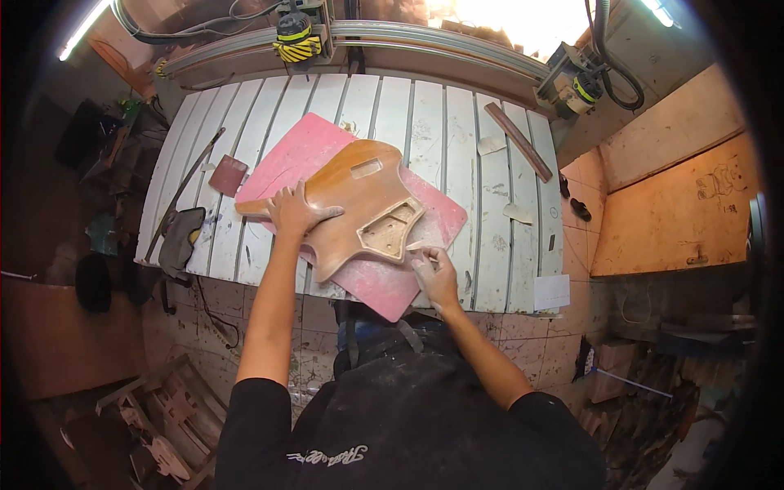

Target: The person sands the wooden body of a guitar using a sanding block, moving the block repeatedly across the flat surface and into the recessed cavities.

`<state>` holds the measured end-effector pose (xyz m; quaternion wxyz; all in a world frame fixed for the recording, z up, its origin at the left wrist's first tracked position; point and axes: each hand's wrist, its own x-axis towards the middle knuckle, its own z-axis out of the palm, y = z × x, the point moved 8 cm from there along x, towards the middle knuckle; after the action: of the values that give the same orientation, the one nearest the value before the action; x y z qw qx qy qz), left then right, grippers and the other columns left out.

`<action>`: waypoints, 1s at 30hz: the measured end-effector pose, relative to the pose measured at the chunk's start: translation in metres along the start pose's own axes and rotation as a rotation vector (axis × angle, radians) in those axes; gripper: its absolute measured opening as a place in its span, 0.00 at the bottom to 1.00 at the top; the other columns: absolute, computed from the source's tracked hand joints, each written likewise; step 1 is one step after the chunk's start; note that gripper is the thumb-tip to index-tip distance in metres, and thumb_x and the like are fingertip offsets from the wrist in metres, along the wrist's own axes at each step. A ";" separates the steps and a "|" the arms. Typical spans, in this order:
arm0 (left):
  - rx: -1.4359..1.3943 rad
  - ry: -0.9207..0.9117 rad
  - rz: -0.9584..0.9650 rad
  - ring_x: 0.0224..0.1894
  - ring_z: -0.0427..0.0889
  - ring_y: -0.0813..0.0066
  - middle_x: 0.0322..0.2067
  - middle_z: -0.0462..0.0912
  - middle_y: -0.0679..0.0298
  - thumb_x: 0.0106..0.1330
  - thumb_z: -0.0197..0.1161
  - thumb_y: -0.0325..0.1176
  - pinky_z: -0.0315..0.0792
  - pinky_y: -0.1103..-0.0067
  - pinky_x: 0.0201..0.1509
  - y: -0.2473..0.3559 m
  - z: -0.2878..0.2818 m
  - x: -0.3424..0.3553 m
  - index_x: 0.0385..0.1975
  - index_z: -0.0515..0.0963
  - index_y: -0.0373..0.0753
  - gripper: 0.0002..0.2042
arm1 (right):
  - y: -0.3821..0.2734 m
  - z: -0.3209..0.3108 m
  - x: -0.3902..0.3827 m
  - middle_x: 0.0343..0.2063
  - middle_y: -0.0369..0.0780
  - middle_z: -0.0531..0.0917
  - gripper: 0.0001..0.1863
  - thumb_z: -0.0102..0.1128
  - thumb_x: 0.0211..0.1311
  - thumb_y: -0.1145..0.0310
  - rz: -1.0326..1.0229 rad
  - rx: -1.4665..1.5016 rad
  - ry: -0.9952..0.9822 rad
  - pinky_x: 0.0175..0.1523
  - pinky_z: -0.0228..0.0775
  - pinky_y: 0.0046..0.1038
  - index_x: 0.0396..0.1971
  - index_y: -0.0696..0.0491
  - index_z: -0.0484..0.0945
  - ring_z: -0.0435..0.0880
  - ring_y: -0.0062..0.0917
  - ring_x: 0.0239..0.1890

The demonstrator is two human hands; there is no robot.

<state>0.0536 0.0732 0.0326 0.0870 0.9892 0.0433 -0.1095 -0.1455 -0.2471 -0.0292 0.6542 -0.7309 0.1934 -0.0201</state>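
Observation:
An unfinished wooden electric guitar body (335, 192) lies on a pink mat (282, 151) over the slatted white bench. It has a small rectangular pocket and a larger, pale routed cavity. My left hand (296, 211) rests on its left part, fingers spread and thumb stretched out, pressing on the wood. At the edge of the body by the cavity, my right hand (437, 276) is closed in a pinch. Between its fingertips is a small, thin, pale strip (420, 244), whose material I cannot make out.
Left of the mat lie a reddish-brown square pad (228, 175), a thin dark rod (189, 175) and a grey cloth-like item (181, 241). A dark wooden strip (518, 141) lies at the far right. White paper (552, 291) sits at the near right corner. A metal rail (425, 34) spans the back.

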 end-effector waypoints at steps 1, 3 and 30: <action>0.001 0.002 -0.003 0.73 0.70 0.47 0.67 0.77 0.45 0.36 0.72 0.83 0.53 0.46 0.79 0.004 -0.001 -0.004 0.76 0.68 0.41 0.67 | -0.001 -0.005 0.004 0.50 0.44 0.87 0.19 0.72 0.66 0.67 0.009 0.058 0.055 0.59 0.78 0.31 0.53 0.60 0.82 0.86 0.29 0.50; -0.024 -0.017 -0.113 0.72 0.71 0.46 0.66 0.78 0.45 0.35 0.73 0.83 0.56 0.46 0.77 0.005 0.001 -0.017 0.75 0.69 0.40 0.67 | -0.014 -0.023 0.016 0.50 0.46 0.87 0.18 0.72 0.65 0.68 -0.077 -0.091 0.135 0.60 0.78 0.33 0.51 0.60 0.83 0.86 0.32 0.51; -0.168 0.159 -0.186 0.63 0.76 0.42 0.59 0.78 0.42 0.54 0.70 0.76 0.68 0.51 0.68 0.023 0.035 -0.080 0.71 0.68 0.26 0.58 | -0.047 -0.008 0.057 0.49 0.50 0.78 0.11 0.69 0.63 0.72 -0.659 -0.525 0.245 0.60 0.68 0.47 0.44 0.55 0.82 0.77 0.49 0.53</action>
<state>-0.0294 0.0386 0.0203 0.1555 0.9757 0.1503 -0.0343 -0.0829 -0.2694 0.0049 0.3772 -0.8872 0.0247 -0.2645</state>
